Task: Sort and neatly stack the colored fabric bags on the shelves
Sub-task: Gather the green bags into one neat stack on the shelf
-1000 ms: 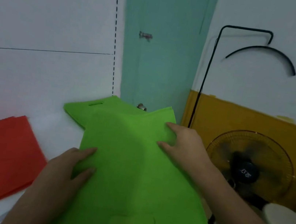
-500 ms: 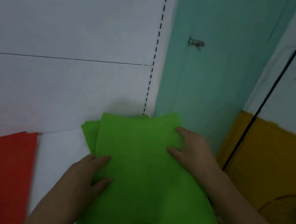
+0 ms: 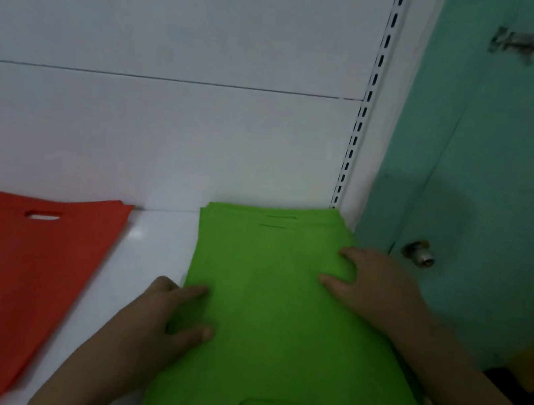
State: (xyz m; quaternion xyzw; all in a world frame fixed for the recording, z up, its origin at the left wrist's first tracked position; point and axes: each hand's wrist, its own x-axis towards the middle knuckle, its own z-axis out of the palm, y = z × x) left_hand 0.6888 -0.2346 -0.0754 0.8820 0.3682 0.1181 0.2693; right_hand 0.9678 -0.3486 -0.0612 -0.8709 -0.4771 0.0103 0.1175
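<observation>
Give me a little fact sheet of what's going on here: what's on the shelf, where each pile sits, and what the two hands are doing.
surface: white shelf with a white back panel
green bags: stack at the right end, far edge near the back panel, top bag's handle cutout nearest the person
red bags: stack at the left, apart from the green one, handle cutout at the far end
left hand: fingers flat on the green stack's left edge
right hand: fingers spread on the stack's right side
beside the shelf: teal door
</observation>
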